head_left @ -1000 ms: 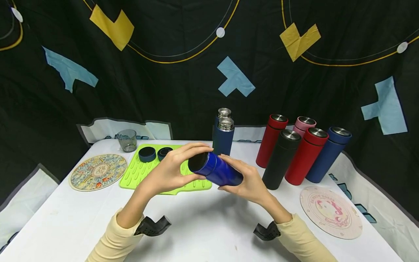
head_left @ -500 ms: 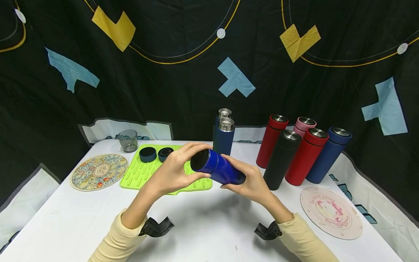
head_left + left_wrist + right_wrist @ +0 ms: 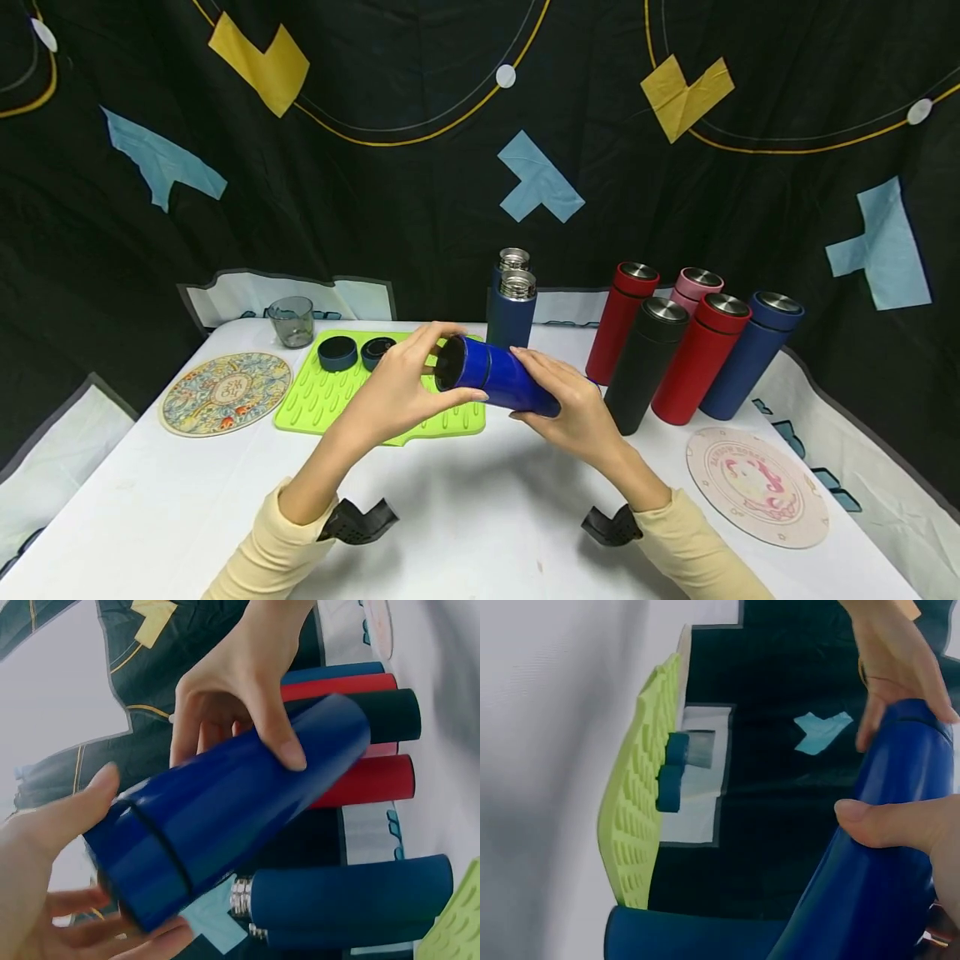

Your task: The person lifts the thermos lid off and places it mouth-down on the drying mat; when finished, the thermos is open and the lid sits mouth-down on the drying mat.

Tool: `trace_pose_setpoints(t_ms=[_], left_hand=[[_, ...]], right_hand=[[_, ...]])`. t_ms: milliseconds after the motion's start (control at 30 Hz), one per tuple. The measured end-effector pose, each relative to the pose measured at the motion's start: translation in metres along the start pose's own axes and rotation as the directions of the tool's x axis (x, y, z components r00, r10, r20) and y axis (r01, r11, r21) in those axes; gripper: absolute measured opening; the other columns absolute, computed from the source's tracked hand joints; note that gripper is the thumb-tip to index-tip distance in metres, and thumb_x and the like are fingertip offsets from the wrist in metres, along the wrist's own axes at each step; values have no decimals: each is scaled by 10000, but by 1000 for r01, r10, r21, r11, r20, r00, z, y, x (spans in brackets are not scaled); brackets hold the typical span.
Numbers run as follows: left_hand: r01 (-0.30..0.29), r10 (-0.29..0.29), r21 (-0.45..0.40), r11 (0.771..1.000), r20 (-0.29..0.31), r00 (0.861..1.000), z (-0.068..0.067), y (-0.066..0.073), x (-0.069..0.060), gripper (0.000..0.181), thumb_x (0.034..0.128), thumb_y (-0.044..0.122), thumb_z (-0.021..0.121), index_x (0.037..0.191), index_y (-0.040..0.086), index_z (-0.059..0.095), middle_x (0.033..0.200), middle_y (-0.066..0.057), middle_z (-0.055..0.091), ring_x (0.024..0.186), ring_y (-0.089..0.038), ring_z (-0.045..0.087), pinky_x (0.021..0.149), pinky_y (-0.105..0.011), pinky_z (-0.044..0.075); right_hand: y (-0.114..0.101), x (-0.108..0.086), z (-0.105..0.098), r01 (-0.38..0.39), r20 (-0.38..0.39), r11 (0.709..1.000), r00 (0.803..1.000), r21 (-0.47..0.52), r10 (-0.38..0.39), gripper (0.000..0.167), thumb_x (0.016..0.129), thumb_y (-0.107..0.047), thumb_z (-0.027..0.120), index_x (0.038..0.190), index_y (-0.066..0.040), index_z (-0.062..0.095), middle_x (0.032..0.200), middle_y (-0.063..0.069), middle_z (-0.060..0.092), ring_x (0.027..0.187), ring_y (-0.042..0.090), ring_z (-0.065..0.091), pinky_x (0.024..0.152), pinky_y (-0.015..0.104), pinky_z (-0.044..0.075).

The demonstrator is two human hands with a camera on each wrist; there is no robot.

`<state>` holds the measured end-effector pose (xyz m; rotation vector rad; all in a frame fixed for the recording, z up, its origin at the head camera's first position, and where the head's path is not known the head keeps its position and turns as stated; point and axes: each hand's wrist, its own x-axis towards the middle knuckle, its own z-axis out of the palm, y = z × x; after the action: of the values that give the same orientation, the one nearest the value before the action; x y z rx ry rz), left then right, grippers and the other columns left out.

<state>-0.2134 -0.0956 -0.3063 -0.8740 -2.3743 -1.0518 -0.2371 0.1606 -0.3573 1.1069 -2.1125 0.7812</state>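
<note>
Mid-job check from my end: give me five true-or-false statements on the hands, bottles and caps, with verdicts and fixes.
1. The left hand and right hand both hold the bright blue bottle. True.
2. The bright blue bottle stands upright on the table. False: it is held tilted, raised off the table.
3. The two loose caps lie on the round floral mat. False: they lie on the green mat.
4. Two uncapped bottles with bare metal necks stand at the back. True.
5. The black bottle stands to the left of the uncapped bottles. False: it stands to their right.
</note>
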Motion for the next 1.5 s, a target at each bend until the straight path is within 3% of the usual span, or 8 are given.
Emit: trace_pose_setpoints(t_ms=[167, 300, 400, 567, 800, 1000, 1233, 1500], left_hand=[[-85, 86, -12, 996, 110, 990, -8, -5, 0, 871, 714, 360, 858, 1422, 145, 398, 1393, -50, 489, 1237, -241, 500, 953, -435, 493], [-220, 224, -49, 974, 120, 967, -11, -6, 2, 828, 728, 209, 863, 1427, 144, 425, 1438, -39, 454, 1296, -232, 456, 998, -422, 459], [-273, 279, -72, 959, 106, 954, -12, -7, 3, 768, 712, 131, 869, 1379, 143, 490, 1408, -40, 488, 1272, -218, 486, 949, -385, 498], [-247, 254, -104, 963, 59, 965, -11, -7, 2, 753, 676, 158, 896, 1336, 139, 535, 1346, -35, 548, 1211, -221, 541, 812, -350, 562], [-117, 116, -120, 986, -15, 993, -7, -3, 1, 742, 672, 288, 897, 1306, 114, 554, 1248, -40, 615, 1057, -207, 630, 718, -272, 576], [-49, 50, -90, 995, 7, 999, -7, -2, 1, 773, 671, 346, 889, 1316, 109, 536, 1234, -46, 616, 991, -192, 643, 716, -266, 577], [-193, 200, -84, 978, 84, 976, -10, -6, 3, 866, 688, 257, 887, 1420, 138, 442, 1427, -39, 465, 1280, -219, 468, 930, -391, 510], [-312, 320, -89, 946, 104, 942, -11, -5, 3, 692, 725, 97, 855, 1344, 154, 552, 1427, -68, 471, 1299, -227, 458, 1004, -385, 455]], right_hand=[[3, 0, -6, -19, 19, 998, 1000, 59, 18, 865, 645, -81, 903, 1411, -116, 502, 1339, 114, 571, 1214, 308, 546, 978, 511, 457], [4, 1, -10, -32, 41, 993, 999, 115, 27, 866, 637, -93, 909, 1406, -123, 511, 1337, 101, 574, 1204, 295, 556, 964, 502, 470], [4, 1, -12, -25, 49, 991, 999, 128, 19, 863, 631, -85, 911, 1400, -126, 520, 1337, 96, 575, 1193, 291, 564, 951, 503, 480], [1, 2, -13, 9, 27, 997, 1000, 82, -11, 850, 639, -79, 905, 1397, -110, 520, 1337, 117, 572, 1205, 307, 554, 970, 518, 461], [-2, 2, -13, 57, -13, 997, 998, -55, -58, 871, 629, -83, 909, 1403, -110, 511, 1323, 121, 579, 1198, 314, 553, 965, 513, 466], [-2, 3, -15, 79, -12, 991, 997, -105, -81, 850, 651, -110, 901, 1405, -109, 509, 1336, 116, 570, 1212, 306, 542, 995, 495, 448], [-1, 4, -23, -8, 41, 998, 999, 60, 6, 864, 638, -88, 906, 1405, -113, 510, 1342, 108, 569, 1218, 300, 540, 965, 505, 469], [-1, 3, -24, -36, 93, 994, 995, 99, 27, 860, 646, -101, 905, 1408, -132, 508, 1348, 96, 565, 1206, 294, 550, 950, 494, 483]])
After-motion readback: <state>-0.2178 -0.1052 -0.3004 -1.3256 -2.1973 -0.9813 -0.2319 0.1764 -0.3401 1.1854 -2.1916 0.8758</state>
